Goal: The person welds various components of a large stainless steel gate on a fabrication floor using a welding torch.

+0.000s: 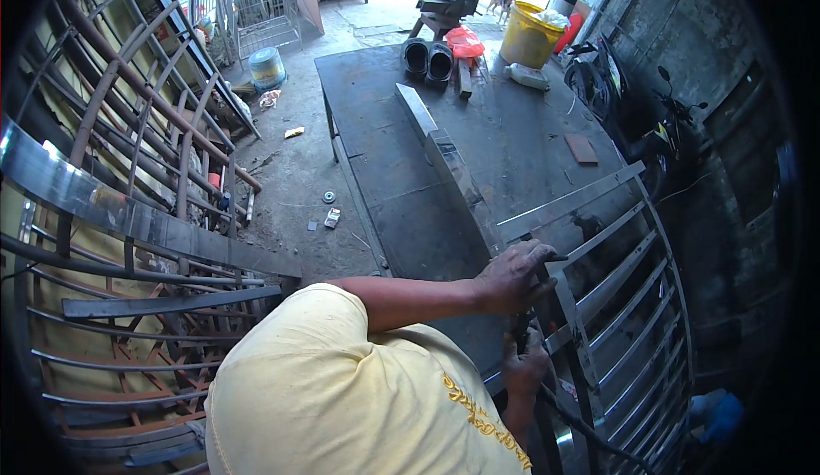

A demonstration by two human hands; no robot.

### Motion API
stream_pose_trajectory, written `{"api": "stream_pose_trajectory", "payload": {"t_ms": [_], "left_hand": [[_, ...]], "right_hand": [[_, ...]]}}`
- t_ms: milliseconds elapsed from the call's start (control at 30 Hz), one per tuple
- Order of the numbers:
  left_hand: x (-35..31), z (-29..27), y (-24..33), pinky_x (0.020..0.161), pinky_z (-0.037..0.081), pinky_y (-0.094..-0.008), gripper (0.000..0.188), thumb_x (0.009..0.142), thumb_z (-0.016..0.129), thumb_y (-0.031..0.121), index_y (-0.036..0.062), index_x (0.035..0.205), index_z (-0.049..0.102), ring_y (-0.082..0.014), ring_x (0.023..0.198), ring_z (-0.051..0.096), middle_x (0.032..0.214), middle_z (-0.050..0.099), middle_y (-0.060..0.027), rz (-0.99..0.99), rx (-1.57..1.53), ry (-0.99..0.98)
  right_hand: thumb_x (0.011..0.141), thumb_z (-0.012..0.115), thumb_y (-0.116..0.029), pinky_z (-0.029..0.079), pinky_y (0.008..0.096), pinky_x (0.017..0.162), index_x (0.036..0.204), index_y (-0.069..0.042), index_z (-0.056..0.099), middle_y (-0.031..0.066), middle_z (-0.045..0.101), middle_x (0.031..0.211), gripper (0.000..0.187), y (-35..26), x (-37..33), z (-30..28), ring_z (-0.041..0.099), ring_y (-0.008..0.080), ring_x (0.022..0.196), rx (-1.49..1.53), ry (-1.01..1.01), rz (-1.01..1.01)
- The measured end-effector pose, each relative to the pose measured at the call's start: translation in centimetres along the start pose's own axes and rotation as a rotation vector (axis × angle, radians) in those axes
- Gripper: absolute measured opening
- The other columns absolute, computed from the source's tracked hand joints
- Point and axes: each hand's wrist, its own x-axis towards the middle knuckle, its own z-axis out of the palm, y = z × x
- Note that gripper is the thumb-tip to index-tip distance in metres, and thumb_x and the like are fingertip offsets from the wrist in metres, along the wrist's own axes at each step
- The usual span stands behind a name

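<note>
Shiny metal makes up the grille (611, 284), which lies at the near right of the dark table (384, 163). Beside its left edge, the person's right hand (525, 364) has its fingers closed around a dark tool (519, 331). The left hand (512, 278) is just beyond, fingers curled; what they grip cannot be told. Farther off, a long bar (454, 172) lies on the table, near a yellow bucket (523, 39).

Metal workshop: dark workbench (384, 167), barred metal frame (602, 290).
</note>
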Motion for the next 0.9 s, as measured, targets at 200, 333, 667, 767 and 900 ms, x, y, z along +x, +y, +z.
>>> {"api": "stream_pose_trajectory", "payload": {"t_ms": [200,333,667,767,900], "left_hand": [[3.1,-2.0,-0.4,0.063,0.046,-0.0385,0.036,0.099,0.061,0.035,0.0027,0.084,0.063,-0.0174,0.061,0.051,0.063,0.051,-0.0073,-0.429,-0.266,-0.562],[2.6,-5.3,-0.7,0.054,0.041,-0.0312,0.043,0.102,0.059,0.034,0.0041,0.070,0.059,-0.0092,0.056,0.042,0.059,0.048,0.0035,-0.512,-0.627,-1.042],[4.9,-7.9,-0.8,0.070,0.053,-0.0379,0.042,0.100,0.057,0.041,0.0014,0.114,0.060,-0.0283,0.080,0.069,0.087,0.067,-0.0165,-0.181,0.126,-0.555],[5.7,-6.9,-1.8,0.080,0.052,-0.0427,0.047,0.096,0.062,0.041,0.0001,0.118,0.059,-0.0351,0.092,0.066,0.101,0.066,-0.0211,-0.240,0.018,-0.525],[4.7,-3.9,-1.3,0.087,0.049,-0.0454,0.044,0.096,0.061,0.039,-0.0008,0.114,0.059,-0.0373,0.105,0.062,0.110,0.063,-0.0225,-0.298,0.042,-0.419]], "right_hand": [[0.088,0.075,-0.022,0.052,0.0430,0.065,0.103,-0.002,0.064,0.0160,0.069,0.077,0.027,0.5,-1.1,0.5,0.069,0.0337,0.070,-0.002,-0.015,0.034],[0.084,0.078,-0.017,0.053,0.0374,0.063,0.105,-0.004,0.065,0.0124,0.067,0.076,0.028,-0.6,-1.0,-2.7,0.067,0.0232,0.064,0.148,-0.295,0.056],[0.086,0.078,-0.024,0.044,0.0289,0.054,0.098,-0.003,0.066,0.0020,0.056,0.065,0.027,-1.7,3.1,-1.6,0.047,0.0069,0.059,0.296,-0.354,0.138],[0.093,0.073,-0.034,0.040,0.0275,0.053,0.097,-0.003,0.065,-0.0008,0.055,0.063,0.032,-0.4,3.8,0.3,0.046,0.0064,0.057,0.283,-0.235,0.222],[0.096,0.067,-0.042,0.039,0.0272,0.052,0.090,-0.005,0.060,-0.0023,0.054,0.062,0.038,-1.3,4.1,0.8,0.050,0.0059,0.056,0.317,-0.245,0.293]]}}
